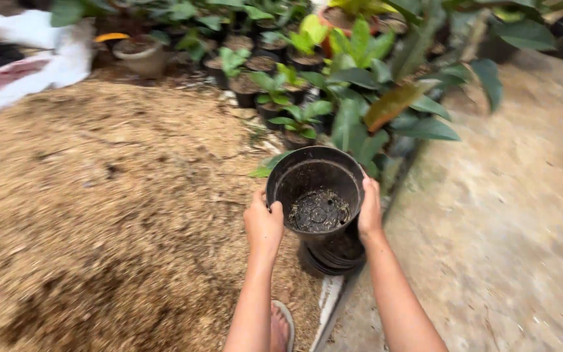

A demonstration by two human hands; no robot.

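Both hands clasp a black plastic pot (317,195) by its rim: left hand (263,225) on the left side, right hand (369,212) on the right. It sits atop a stack of pots (333,257) at the edge of the husk heap (99,208), with dark soil crumbs inside; potted seedlings (281,91) stand just beyond.

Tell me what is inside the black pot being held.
Inside the black pot, a thin scatter of dark soil crumbs lies on its base. The stacked pots beneath it hide their insides.
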